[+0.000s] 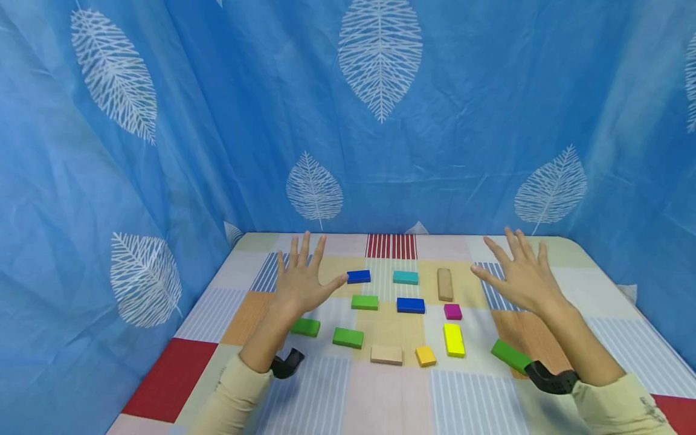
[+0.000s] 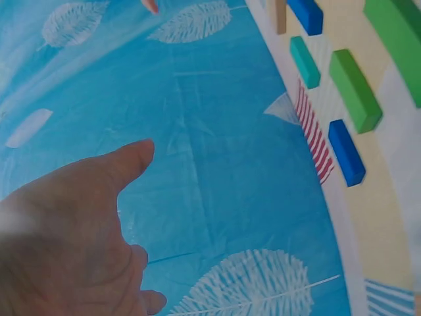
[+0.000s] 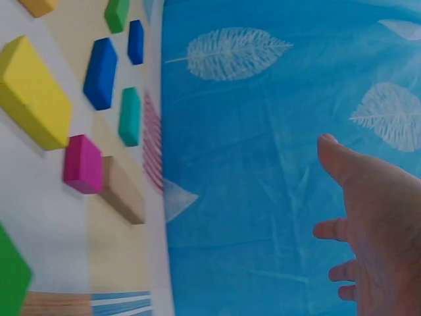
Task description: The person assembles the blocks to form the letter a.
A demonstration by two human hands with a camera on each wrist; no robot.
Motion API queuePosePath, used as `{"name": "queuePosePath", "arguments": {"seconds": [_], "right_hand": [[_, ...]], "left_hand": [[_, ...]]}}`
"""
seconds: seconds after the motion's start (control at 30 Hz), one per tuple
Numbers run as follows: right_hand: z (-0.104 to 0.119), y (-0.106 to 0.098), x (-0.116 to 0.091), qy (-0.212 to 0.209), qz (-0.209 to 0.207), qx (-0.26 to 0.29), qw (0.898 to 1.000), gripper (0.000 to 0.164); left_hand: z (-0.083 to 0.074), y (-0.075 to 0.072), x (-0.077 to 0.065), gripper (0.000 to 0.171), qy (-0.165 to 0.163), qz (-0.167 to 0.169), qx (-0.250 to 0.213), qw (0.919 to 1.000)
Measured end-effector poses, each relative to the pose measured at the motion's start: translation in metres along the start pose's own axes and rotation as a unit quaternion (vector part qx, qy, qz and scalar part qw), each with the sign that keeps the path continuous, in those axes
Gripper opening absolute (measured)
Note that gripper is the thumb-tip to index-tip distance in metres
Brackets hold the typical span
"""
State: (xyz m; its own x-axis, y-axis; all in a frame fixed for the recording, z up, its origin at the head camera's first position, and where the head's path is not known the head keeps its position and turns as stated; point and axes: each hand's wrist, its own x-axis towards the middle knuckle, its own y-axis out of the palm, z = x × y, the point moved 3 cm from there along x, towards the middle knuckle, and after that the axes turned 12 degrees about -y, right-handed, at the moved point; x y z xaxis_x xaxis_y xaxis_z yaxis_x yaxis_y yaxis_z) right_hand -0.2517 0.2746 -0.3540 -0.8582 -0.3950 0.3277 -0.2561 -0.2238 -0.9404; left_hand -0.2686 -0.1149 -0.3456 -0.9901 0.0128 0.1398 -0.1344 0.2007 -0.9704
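Blue, creased curtain with white leaf prints is hanging behind a table covered with patchwork cloth. Above it, the left hand and right hand are hovering with fingers spreading wide, gripping nothing. Blocks are lying flat and apart, mostly between the forearms; pinching their narrow sides is probably making for the cleanest hold. Smooth and sharp-edged, they are ranging from the long green block near the right wrist, through a seemingly bare wooden block, to a stubby magenta block.
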Motion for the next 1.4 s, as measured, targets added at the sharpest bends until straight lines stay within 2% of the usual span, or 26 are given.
{"name": "queuePosePath", "arguments": {"seconds": [0.13,0.27,0.37,0.43,0.53,0.63,0.77,0.87,0.93,1.0,1.1,1.23,1.4], "right_hand": [[-0.002,0.004,-0.001,0.006,0.009,0.001,1.0,0.076],[-0.007,0.01,-0.001,0.008,0.012,0.024,1.0,0.072],[-0.011,0.016,0.0,-0.003,0.002,0.068,0.998,0.066],[-0.015,0.022,0.001,-0.009,-0.004,0.108,0.994,0.063],[-0.022,0.034,0.006,-0.01,-0.002,0.161,0.987,0.063],[-0.027,0.047,0.013,-0.002,0.011,0.193,0.981,0.064],[-0.031,0.066,0.023,0.0,0.018,0.225,0.974,0.063],[-0.033,0.078,0.028,0.002,0.007,0.252,0.968,0.063],[-0.035,0.086,0.031,0.003,-0.005,0.273,0.962,0.062],[-0.036,0.093,0.033,0.0,-0.015,0.29,0.957,0.061],[-0.038,0.103,0.035,-0.01,-0.013,0.323,0.946,0.06],[-0.041,0.117,0.033,-0.027,0.006,0.354,0.935,0.062],[-0.043,0.129,0.026,-0.028,0.028,0.385,0.922,0.068]], "left_hand": [[-0.002,0.005,0.001,0.088,0.002,0.001,-0.007,1.0],[-0.008,0.015,0.004,0.084,0.01,-0.007,-0.037,0.9992],[-0.017,0.024,0.005,0.081,0.016,0.003,-0.094,0.9955],[-0.025,0.03,0.004,0.077,0.02,0.018,-0.142,0.9895],[-0.042,0.042,0.004,0.071,0.02,0.043,-0.216,0.9752],[-0.064,0.057,0.004,0.064,0.032,0.052,-0.26,0.9636],[-0.096,0.081,0.001,0.052,0.075,0.056,-0.313,0.9452],[-0.121,0.101,-0.003,0.045,0.095,0.065,-0.373,0.9209],[-0.135,0.114,-0.006,0.043,0.088,0.074,-0.408,0.9059],[-0.147,0.125,-0.009,0.042,0.074,0.083,-0.428,0.8969],[-0.161,0.139,-0.012,0.04,0.069,0.083,-0.424,0.8991],[-0.173,0.152,-0.011,0.037,0.085,0.064,-0.39,0.9145],[-0.18,0.16,-0.01,0.032,0.103,0.042,-0.347,0.9313]]}}
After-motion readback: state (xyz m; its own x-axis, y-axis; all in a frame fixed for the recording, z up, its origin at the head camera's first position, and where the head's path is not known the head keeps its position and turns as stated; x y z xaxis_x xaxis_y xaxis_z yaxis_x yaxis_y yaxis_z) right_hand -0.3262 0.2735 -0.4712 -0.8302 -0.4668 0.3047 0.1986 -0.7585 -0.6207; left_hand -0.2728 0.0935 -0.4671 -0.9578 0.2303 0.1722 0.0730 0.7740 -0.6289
